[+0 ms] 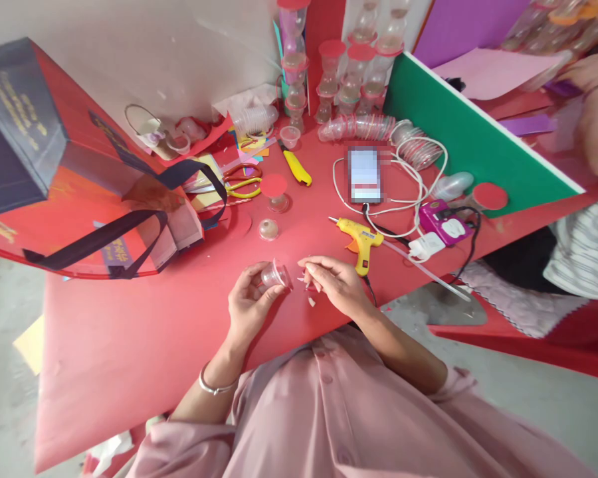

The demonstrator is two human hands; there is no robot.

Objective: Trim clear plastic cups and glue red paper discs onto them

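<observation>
My left hand (pixel 249 299) is closed round a small clear plastic cup (pixel 274 275), tilted with its rim toward the right. Beside that rim, my right hand (pixel 336 282) has thumb and fingertips pinched together; whatever they hold is too small to make out. Under the right fingers lie small pale scraps (pixel 311 301) on the red table (pixel 129 345). A clear domed cup (pixel 268 230) stands rim down just beyond my hands. Behind it is a cup piece with a red disc on top (pixel 274 187). A yellow glue gun (pixel 361 242) lies right of my right hand.
A large paper bag (pixel 99 179) with dark straps stands left. Scissors (pixel 244 189), a yellow cutter (pixel 296 166), a phone (pixel 365 174) with white cable, and a purple power adapter (pixel 441 222) lie about. Stacked cups (pixel 359 126) and a green board (pixel 468 126) stand behind; another person sits right.
</observation>
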